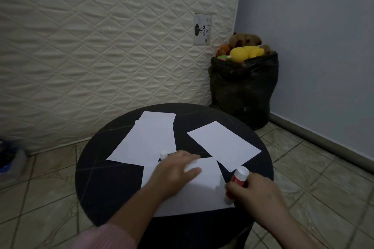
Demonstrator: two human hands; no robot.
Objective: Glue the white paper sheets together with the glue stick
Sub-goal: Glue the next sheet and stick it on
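Both hands are down on the round black table (97,188), well apart from each other. Her left hand (176,170) lies flat with fingers spread, pressing on the nearest white paper sheet (194,196) at the table's near edge. Her right hand (255,192) is closed around the red-and-white glue stick (238,178), which stands tilted with its lower end touching that sheet's right-hand corner.

Gluing looks to be underway but early, I'd say: the stick is on the paper, yet I see no glue trace, and nothing I could call joined. Toward the table's far left lie overlapping white sheets (149,137); whether they are stuck or merely stacked I cannot tell. One separate white sheet (224,143) lies on the table's far right, touching no other. Just beyond the left hand's fingers stands a small white cylinder (163,154), perhaps the stick's cap. Spreading glue, laying a sheet over and pressing down all seem left to do.

Behind the table a cream quilted mattress (101,46) leans upright, bearing a small label (203,29). Right of the table's far side, in the corner against the pale blue wall (313,36), sits a black plastic bag (242,91) stuffed with soft toys (244,46). Beige tiled floor (313,168) surrounds the table.
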